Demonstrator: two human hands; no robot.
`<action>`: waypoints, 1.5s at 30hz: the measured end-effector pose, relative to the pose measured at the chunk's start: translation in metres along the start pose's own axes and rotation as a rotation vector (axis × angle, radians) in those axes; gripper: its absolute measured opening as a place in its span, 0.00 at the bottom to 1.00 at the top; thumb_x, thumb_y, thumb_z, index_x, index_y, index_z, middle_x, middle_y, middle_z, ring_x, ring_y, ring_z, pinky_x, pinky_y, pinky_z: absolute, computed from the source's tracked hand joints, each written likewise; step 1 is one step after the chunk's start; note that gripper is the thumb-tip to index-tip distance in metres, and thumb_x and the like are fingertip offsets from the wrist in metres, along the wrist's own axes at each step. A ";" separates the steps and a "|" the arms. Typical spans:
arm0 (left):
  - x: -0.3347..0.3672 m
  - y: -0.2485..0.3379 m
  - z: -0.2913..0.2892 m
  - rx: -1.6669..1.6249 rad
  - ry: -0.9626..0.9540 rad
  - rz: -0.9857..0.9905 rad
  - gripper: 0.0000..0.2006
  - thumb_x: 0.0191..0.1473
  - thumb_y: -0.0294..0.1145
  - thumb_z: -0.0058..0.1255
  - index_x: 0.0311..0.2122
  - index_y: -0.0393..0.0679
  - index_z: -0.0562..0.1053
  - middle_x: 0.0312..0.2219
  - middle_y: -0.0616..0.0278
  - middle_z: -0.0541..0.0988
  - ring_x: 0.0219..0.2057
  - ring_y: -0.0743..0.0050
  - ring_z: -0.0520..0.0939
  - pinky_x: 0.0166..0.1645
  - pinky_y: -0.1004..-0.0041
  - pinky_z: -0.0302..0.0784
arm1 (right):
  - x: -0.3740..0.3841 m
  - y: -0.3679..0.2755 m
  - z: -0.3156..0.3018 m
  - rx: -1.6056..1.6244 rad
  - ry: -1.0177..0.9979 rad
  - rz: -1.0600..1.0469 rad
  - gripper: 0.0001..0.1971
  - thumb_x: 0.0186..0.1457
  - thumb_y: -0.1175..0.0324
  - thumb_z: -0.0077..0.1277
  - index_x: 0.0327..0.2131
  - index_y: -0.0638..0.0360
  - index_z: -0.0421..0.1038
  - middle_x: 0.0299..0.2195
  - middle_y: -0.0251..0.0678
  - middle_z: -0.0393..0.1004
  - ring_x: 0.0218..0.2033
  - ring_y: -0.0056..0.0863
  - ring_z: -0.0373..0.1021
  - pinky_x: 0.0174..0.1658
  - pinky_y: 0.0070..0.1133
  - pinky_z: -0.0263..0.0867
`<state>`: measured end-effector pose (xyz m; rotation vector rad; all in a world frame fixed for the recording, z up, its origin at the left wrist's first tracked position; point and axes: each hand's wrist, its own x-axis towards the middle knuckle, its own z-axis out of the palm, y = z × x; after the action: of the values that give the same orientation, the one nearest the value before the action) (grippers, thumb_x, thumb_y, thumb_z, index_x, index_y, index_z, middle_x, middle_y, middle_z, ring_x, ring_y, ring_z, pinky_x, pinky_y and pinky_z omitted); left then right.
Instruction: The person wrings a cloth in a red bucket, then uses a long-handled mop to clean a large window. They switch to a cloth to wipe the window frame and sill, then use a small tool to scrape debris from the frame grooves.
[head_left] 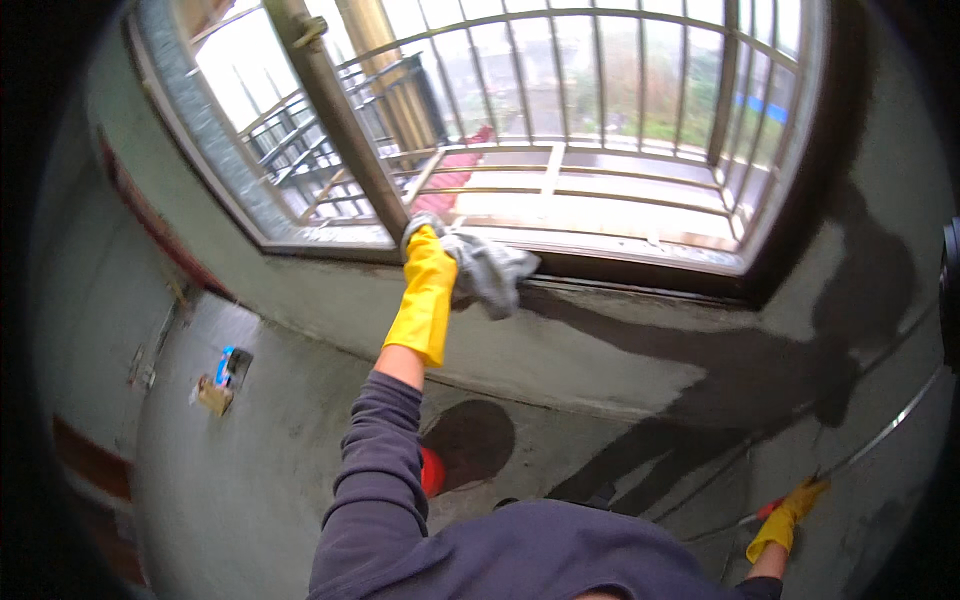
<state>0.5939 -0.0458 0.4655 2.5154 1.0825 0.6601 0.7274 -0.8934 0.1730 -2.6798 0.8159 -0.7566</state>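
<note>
My left hand (427,290), in a yellow rubber glove, reaches up to the window's lower frame. Its fingers are closed on a grey cloth (492,272), part of which hangs below the sill edge. The cloth lies against the foot of the brown upright (350,125) of the sliding window. At the lower right, my right hand (788,520), gloved in yellow too, is wrapped round a long thin pole (893,425) with a red section at the grip. The pole slants up toward the right edge; what its ends carry cannot be made out.
Metal bars (600,80) stand outside the window. Below my left arm, a red bucket (431,472) is partly hidden by my sleeve. Several small items, among them a blue package (226,366) and a tan bag (214,397), lie on the concrete floor at left.
</note>
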 end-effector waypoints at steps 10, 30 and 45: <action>-0.088 0.187 0.163 0.108 0.339 0.796 0.08 0.47 0.33 0.49 0.34 0.45 0.73 0.31 0.57 0.76 0.35 0.57 0.77 0.40 0.62 0.74 | -0.008 -0.017 -0.016 0.093 -0.115 0.054 0.26 0.61 0.62 0.44 0.58 0.65 0.51 0.51 0.53 0.69 0.49 0.48 0.69 0.48 0.32 0.66; -0.113 0.295 0.158 -0.406 -0.433 0.730 0.14 0.43 0.30 0.54 0.39 0.45 0.74 0.37 0.52 0.77 0.40 0.51 0.76 0.46 0.64 0.71 | -0.011 -0.056 -0.056 0.092 -0.179 0.024 0.28 0.62 0.59 0.40 0.59 0.65 0.49 0.51 0.56 0.68 0.48 0.51 0.69 0.48 0.35 0.67; -0.089 -0.005 0.048 -0.325 0.363 0.574 0.18 0.42 0.26 0.57 0.42 0.41 0.73 0.36 0.50 0.76 0.38 0.50 0.78 0.45 0.60 0.73 | -0.013 -0.007 -0.074 0.010 -0.341 -0.137 0.29 0.59 0.44 0.42 0.49 0.63 0.64 0.43 0.54 0.73 0.42 0.53 0.71 0.40 0.37 0.67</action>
<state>0.5621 -0.1137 0.3978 2.4578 0.2789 1.3633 0.6815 -0.8854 0.2323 -2.7661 0.5469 -0.3121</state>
